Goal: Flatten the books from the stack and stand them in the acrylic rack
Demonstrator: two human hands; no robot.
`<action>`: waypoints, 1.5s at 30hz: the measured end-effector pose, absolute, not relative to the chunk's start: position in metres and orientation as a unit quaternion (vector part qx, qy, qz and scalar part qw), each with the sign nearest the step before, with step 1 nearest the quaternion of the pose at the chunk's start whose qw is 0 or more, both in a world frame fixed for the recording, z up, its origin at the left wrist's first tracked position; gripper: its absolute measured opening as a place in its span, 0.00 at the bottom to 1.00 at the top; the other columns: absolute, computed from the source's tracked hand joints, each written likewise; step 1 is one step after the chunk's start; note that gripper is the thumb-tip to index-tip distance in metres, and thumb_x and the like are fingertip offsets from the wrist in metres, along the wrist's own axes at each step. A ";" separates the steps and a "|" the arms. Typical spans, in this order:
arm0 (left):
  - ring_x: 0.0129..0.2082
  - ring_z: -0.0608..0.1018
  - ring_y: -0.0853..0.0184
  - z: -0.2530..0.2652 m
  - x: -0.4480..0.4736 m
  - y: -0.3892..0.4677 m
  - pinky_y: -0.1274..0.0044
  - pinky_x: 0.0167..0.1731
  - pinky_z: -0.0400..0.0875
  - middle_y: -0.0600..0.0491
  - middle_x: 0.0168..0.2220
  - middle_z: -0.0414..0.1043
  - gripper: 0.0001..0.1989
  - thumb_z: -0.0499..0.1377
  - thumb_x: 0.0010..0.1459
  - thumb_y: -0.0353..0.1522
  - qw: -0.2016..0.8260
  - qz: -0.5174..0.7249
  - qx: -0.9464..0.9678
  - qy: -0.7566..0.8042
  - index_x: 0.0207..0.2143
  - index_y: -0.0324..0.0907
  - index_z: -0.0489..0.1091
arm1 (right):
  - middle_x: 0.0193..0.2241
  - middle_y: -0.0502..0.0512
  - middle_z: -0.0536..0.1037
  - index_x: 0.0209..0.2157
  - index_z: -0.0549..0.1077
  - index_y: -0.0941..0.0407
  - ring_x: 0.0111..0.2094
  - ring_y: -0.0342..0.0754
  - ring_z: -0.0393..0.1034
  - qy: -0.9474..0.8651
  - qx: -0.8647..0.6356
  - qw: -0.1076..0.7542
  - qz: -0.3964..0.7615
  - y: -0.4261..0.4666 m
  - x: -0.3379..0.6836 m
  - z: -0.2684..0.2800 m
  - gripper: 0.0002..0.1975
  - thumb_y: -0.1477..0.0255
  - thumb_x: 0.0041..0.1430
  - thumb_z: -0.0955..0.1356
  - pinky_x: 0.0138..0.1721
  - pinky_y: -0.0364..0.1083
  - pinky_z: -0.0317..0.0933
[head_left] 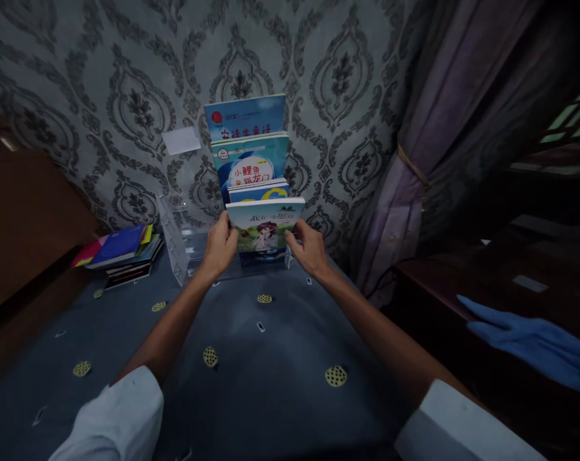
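Clamping fingers on the book (265,227) at 2 side edges, the left hand (221,246) and right hand (310,247) hold it at the front of the rack (173,240), near the far edge of the table (242,403), where uneven pressure could tilt it.

Grey damask-patterned wallpaper (141,112) spans much of the upper frame; at upper right hangs a purplish curtain (443,115), gathered by a thin tan tie (411,164). A brown piece of furniture (25,218) stands along the left edge, and a blue glove-like shape (530,339) shows at lower right, beside a dark reddish surface (434,285)
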State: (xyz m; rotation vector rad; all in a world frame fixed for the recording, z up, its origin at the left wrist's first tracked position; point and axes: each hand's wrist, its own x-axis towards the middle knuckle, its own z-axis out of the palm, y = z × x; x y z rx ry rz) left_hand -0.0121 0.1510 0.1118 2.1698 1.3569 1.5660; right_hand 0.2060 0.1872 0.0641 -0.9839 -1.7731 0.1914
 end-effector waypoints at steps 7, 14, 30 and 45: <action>0.37 0.73 0.63 0.084 -0.011 0.163 0.73 0.41 0.67 0.51 0.35 0.69 0.10 0.49 0.57 0.25 0.048 0.469 0.725 0.501 0.41 0.41 0.63 | 0.30 0.56 0.75 0.35 0.68 0.54 0.31 0.52 0.70 -0.737 -0.449 0.498 0.083 0.203 0.205 0.036 0.08 0.66 0.60 0.61 0.34 0.48 0.62; 0.49 0.72 0.58 0.057 -0.003 0.167 0.67 0.50 0.67 0.44 0.47 0.66 0.16 0.51 0.61 0.26 0.000 0.485 0.685 0.544 0.51 0.40 0.59 | 0.36 0.58 0.78 0.46 0.70 0.56 0.36 0.54 0.72 -0.706 -0.469 0.524 0.078 0.209 0.206 0.015 0.15 0.67 0.60 0.63 0.39 0.51 0.66; 0.41 0.78 0.56 0.048 0.005 0.169 0.70 0.39 0.69 0.44 0.38 0.72 0.03 0.47 0.68 0.28 -0.041 0.343 0.666 0.661 0.41 0.43 0.58 | 0.30 0.55 0.71 0.42 0.78 0.55 0.33 0.53 0.68 -0.711 -0.457 0.532 0.062 0.211 0.200 0.022 0.16 0.72 0.62 0.60 0.36 0.48 0.62; 0.42 0.78 0.54 0.046 0.008 0.168 0.71 0.38 0.68 0.41 0.40 0.73 0.04 0.46 0.68 0.27 -0.056 0.324 0.666 0.670 0.42 0.41 0.59 | 0.31 0.57 0.72 0.42 0.78 0.57 0.33 0.53 0.67 -0.711 -0.468 0.519 0.071 0.212 0.202 0.022 0.16 0.72 0.62 0.60 0.37 0.49 0.62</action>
